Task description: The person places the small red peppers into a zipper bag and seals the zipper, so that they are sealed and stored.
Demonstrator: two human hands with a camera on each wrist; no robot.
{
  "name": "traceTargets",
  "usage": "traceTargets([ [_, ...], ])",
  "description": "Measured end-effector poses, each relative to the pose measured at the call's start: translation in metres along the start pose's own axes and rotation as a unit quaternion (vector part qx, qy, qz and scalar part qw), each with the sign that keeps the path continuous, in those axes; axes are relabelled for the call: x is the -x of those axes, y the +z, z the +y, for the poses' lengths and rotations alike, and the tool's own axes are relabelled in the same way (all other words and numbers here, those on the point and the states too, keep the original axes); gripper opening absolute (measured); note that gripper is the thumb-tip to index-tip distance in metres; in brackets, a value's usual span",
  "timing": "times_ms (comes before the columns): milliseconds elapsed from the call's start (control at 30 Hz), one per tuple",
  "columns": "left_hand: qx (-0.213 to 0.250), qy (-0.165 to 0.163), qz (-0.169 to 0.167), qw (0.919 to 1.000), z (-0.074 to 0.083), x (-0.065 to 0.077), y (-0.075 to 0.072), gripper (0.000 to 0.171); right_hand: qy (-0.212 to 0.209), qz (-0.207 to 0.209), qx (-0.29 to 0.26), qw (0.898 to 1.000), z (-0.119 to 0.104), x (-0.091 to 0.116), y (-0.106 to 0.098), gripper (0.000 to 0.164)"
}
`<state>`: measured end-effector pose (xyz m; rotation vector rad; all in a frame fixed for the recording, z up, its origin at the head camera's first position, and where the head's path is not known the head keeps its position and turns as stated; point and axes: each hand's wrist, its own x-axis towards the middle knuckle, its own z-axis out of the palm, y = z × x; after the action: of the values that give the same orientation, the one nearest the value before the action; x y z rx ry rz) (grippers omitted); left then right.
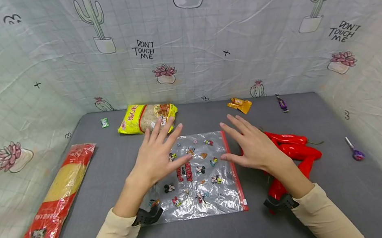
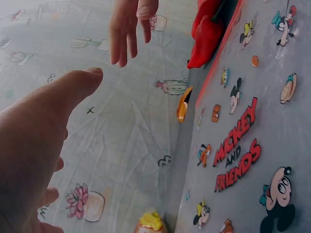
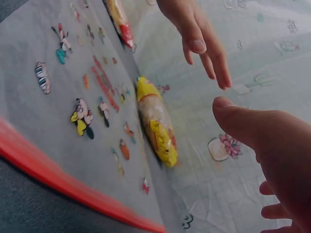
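A clear zip bag (image 1: 203, 203) printed with cartoon figures lies flat on the grey table, its red zip edge on the right. Over its upper left part hovers my left hand (image 1: 157, 155), fingers spread and holding nothing. My right hand (image 1: 254, 146) is held above the table just right of the zip edge, its fingers also spread and straight. Beneath and beside the right forearm lies a heap of red chili peppers (image 1: 297, 150), partly hidden by that arm. Past the left fingertips is a yellow packet (image 1: 135, 121). In the left wrist view the bag's lettering (image 2: 238, 165) reads clearly.
A long red packet of yellow noodles (image 1: 63, 183) lies at the left. Along the back are a small green sweet (image 1: 104, 123), an orange-wrapped sweet (image 1: 240, 105) and a purple-wrapped sweet (image 1: 282, 103). A lollipop (image 1: 357, 154) lies far right. Printed cloth (image 1: 199, 72) walls the table.
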<state>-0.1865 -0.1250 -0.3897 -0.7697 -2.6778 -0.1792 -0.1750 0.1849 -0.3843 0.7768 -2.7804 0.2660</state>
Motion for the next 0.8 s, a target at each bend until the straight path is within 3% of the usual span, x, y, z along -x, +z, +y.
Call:
traceTargets([
  [400,0.041,-0.012,-0.025,0.9988,-0.008,0.010,0.009,0.082,0.023,-0.050,-0.050,0.997,0.005,0.003,0.014,0.093],
  [800,0.050,0.019,-0.065,0.9964,-0.004,0.018,0.031,0.077,0.039,-0.097,-0.105,0.989,-0.001,0.003,0.023,0.083],
])
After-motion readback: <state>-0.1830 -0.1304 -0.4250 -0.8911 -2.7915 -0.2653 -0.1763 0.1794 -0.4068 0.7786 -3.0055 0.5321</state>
